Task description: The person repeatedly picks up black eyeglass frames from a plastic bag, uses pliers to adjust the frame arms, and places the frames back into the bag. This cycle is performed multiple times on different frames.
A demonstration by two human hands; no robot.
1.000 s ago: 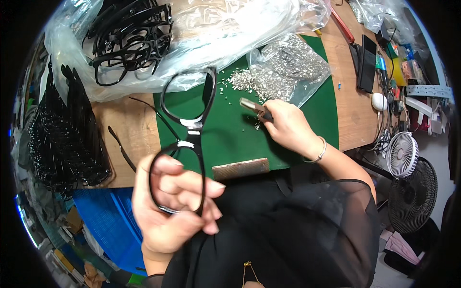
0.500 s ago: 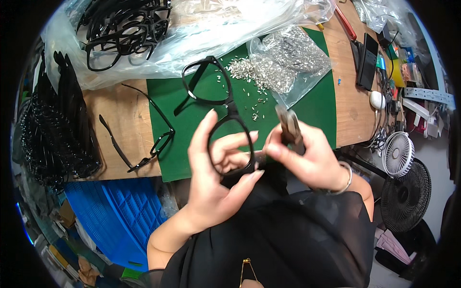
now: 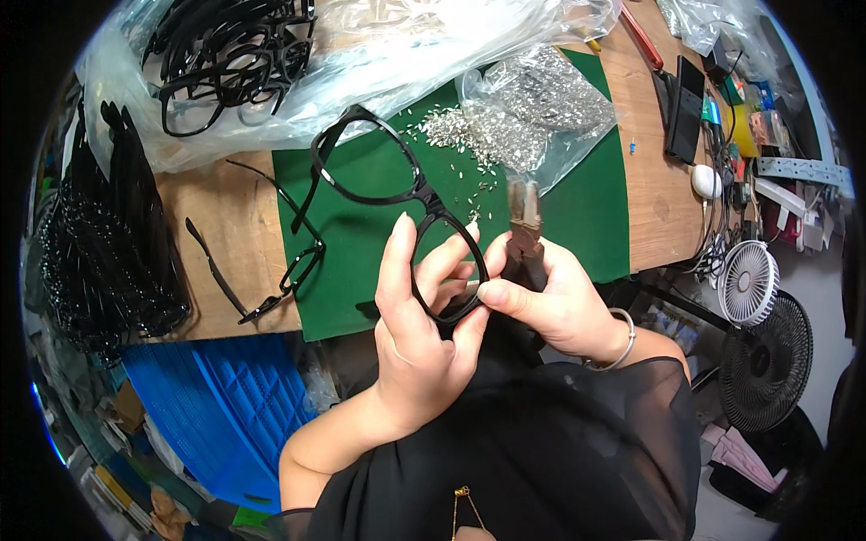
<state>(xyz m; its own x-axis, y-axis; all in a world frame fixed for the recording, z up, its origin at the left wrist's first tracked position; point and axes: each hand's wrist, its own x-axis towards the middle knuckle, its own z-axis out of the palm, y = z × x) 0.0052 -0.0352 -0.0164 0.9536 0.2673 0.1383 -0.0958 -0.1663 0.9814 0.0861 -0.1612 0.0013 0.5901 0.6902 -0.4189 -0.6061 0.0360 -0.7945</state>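
Observation:
A black eyeglass frame (image 3: 431, 195) without visible lenses is tilted above the green mat (image 3: 341, 261). Its near rim is gripped by my left hand (image 3: 410, 352), fingers bent around and behind it. My right hand (image 3: 577, 311) is closed on dark metal pliers (image 3: 525, 225), jaws pointing away from me. The right thumb and index finger also meet the frame's near outer corner. Beyond the frame, tiny silvery metal pieces (image 3: 448, 128) are scattered on the mat, beside a clear bag (image 3: 550, 113) full of them.
Another black eyeglass frame (image 3: 307, 261) lies left of the mat. Many frames fill a plastic bag (image 3: 361, 81) at the back left; a bundle of black temple arms (image 3: 117, 225) is nearer. On the right are a phone (image 3: 686, 110), cables and fans (image 3: 750, 284). A blue crate (image 3: 216, 406) stands below.
The held frame has turned, its far rim swinging left. My right hand has moved in to touch the near rim, and the pliers have swung more upright and slightly left.

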